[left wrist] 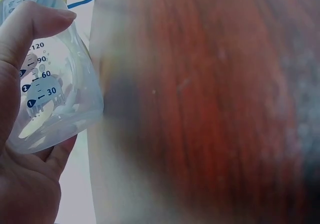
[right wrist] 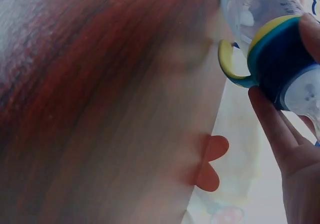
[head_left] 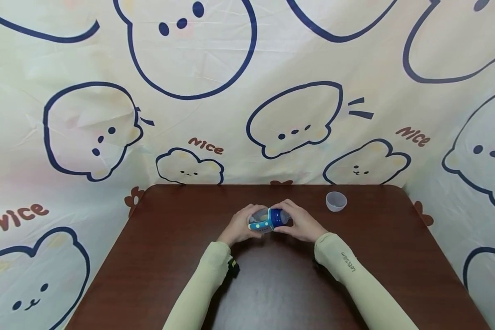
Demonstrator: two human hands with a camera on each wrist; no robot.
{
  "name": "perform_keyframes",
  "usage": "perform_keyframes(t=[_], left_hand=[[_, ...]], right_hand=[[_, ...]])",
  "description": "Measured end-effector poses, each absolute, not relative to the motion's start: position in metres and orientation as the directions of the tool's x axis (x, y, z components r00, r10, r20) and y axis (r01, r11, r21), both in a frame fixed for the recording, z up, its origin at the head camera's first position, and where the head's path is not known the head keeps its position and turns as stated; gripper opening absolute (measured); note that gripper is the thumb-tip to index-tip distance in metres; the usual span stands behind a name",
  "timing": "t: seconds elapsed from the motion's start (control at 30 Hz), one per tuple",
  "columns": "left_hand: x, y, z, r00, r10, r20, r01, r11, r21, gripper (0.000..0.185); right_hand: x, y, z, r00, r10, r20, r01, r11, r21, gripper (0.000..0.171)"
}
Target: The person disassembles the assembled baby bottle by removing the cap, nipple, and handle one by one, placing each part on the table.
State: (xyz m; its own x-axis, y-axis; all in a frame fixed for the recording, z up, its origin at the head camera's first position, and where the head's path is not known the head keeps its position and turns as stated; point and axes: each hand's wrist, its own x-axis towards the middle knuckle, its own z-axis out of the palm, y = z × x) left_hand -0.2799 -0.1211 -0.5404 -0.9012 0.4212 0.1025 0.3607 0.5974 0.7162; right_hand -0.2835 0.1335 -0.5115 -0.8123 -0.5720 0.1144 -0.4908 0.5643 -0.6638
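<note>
A clear baby bottle with printed volume marks, a blue collar and a blue-and-yellow handle is held sideways above the middle of the brown table. My left hand grips the bottle's clear body, thumb over its side. My right hand holds the blue collar and teat end, fingers curled under it. The yellow handle loop sticks out beside the collar.
A small clear cap lies mouth up on the table at the back right. A cream cloth with cartoon animal outlines hangs behind and around the table. Both forearms wear pale green sleeves.
</note>
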Motion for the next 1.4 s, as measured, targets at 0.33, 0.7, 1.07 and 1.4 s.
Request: perform_keyframes(t=[0.33,0.7,1.07,1.4], left_hand=[[-0.2782,-0.1229,-0.5411,-0.904,0.413,0.112,0.354,0.574,0.739,0.081],[-0.2804,-0.1216,-0.5403,-0.914,0.394,0.099,0.335,0.593,0.733,0.083],[-0.2800,-0.1203,-0.5398,-0.914,0.396,0.091,0.329,0.591,0.737,0.084],[-0.2792,-0.1207,-0.5393,-0.917,0.389,0.086,0.319,0.589,0.742,0.084]], right_hand=[[-0.2838,0.1334,-0.5113,-0.791,-0.585,0.178,-0.538,0.528,-0.656,0.070],[-0.2860,0.1339,-0.5066,-0.892,-0.451,0.044,-0.350,0.624,-0.699,0.074],[-0.2872,0.1351,-0.5065,-0.874,-0.483,0.047,-0.377,0.614,-0.694,0.061],[-0.2883,0.1374,-0.5069,-0.842,-0.534,0.079,-0.433,0.579,-0.691,0.062]])
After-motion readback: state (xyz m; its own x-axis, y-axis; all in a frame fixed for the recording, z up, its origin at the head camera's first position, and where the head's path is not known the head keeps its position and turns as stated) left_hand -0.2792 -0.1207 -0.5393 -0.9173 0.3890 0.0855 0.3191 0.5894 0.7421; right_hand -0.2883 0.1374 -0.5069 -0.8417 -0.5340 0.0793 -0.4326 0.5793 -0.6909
